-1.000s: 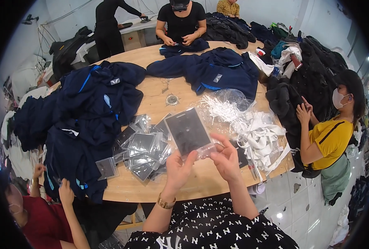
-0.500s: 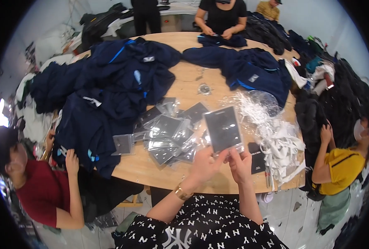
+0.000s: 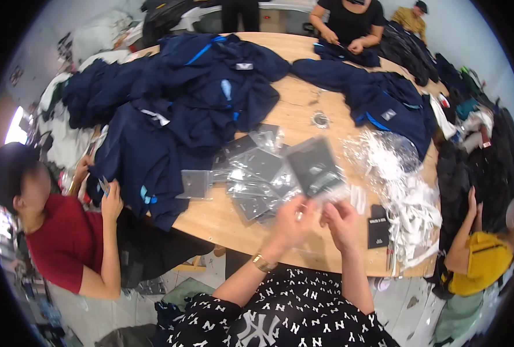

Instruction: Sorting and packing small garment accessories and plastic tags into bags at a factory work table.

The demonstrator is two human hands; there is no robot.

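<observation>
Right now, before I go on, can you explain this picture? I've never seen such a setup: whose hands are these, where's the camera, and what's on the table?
There is no robot here: these are a person's bare hands. A fisheye camera on their head looks down, so straight edges bend. The left hand holds up a clear packet with a dark insert; the right hand is at its lower edge, too blurred to tell whether it grips. On the table lie similar packets, navy garments, white straps and a black card.
</observation>
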